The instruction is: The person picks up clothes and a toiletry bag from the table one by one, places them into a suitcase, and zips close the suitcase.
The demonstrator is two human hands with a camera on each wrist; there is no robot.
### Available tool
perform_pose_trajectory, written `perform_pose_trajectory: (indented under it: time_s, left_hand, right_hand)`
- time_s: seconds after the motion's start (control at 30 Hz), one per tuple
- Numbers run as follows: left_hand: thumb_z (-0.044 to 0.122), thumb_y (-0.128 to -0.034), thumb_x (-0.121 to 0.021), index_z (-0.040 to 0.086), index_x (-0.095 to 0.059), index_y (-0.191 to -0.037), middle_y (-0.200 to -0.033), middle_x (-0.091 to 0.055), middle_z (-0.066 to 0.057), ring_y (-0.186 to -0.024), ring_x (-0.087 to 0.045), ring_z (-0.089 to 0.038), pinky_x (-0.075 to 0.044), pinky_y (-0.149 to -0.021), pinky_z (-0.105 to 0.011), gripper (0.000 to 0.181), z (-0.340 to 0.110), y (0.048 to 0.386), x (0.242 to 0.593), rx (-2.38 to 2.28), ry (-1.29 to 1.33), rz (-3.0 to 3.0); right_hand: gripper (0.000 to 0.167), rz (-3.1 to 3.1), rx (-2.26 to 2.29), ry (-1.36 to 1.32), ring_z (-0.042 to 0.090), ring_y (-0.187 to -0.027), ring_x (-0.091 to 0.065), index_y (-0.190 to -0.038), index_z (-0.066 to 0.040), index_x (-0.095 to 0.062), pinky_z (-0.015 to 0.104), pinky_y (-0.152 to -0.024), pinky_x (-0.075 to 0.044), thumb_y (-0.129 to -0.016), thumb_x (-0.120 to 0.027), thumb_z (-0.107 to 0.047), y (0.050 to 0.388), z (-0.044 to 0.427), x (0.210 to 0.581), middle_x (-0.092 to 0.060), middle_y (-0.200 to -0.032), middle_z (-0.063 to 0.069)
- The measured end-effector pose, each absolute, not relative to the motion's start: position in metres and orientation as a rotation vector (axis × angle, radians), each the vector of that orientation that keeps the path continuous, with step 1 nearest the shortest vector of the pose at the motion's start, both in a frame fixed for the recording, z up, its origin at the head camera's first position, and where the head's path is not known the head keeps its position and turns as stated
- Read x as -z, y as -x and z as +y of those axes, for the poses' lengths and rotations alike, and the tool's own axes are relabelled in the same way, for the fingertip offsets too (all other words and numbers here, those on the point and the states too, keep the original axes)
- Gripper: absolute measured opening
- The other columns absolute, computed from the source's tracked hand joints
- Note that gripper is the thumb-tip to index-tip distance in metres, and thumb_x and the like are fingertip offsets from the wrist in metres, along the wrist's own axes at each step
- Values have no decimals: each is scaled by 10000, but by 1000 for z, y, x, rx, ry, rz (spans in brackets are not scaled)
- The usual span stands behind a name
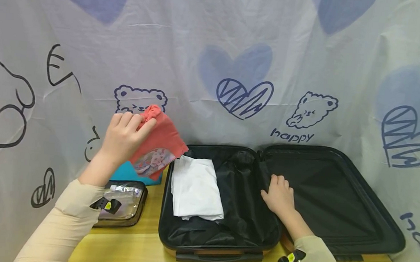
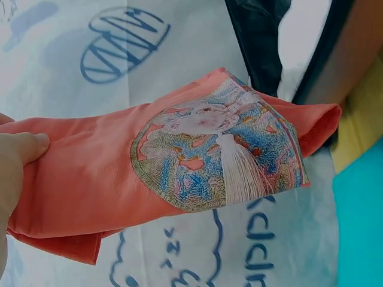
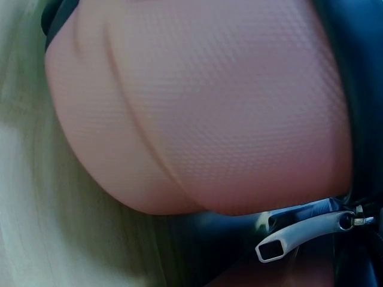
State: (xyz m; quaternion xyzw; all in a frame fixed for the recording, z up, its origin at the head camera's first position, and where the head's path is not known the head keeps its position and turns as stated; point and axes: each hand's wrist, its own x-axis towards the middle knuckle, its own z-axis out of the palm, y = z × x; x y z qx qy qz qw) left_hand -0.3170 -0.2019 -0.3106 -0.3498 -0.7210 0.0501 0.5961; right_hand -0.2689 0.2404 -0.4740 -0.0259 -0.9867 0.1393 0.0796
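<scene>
In the head view my left hand [image 1: 122, 134] pinches a folded coral-red garment [image 1: 167, 134] by its upper edge, up in the air left of the suitcase. The left wrist view shows the thumb on the garment [image 2: 90, 173] and its printed round picture with a white tassel; its free end hangs out. An open black-lined suitcase [image 1: 240, 191] lies on the table, with a folded white cloth [image 1: 198, 189] in its left half. My right hand [image 1: 280, 194] rests on the suitcase's middle edge between the two halves. Its fingers are out of sight in the right wrist view.
A clear, black-trimmed pouch [image 1: 139, 203] stands left of the suitcase, with a turquoise item [image 1: 156, 181] behind it. The suitcase lid [image 1: 338, 198] lies flat at right. A metal zipper pull [image 3: 305, 233] hangs by the shell. A printed cloth curtain [image 1: 185, 63] closes off the back.
</scene>
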Motion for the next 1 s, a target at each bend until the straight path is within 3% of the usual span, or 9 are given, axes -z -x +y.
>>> perform_pose_trajectory:
  time_s: [0.57,1.0]
  left_hand:
    - [-7,-938,-565,116,-663,-1039,-857,-608,-120,-747,-537,-296,-398,-658,-406,187,-149,281,299,-17,1046,-1578]
    - [43,-951,-573,140,-688,-1037,-835,-623,-58,-742,-536,-248,-414,-662,-353,174,-114,268,320,65,1262,-1532]
  right_hand:
    - [673,-2962,-437,72,485,-1233,-391,-1383,107,-366,629,-943,-367,-906,-630,-287,266,239,472,-400,-1360,322]
    - [682,-2971,-444,75,485,-1246,-379,-1392,104,-358,631,-955,-358,-908,-630,-290,266,240,471,-392,-1368,320]
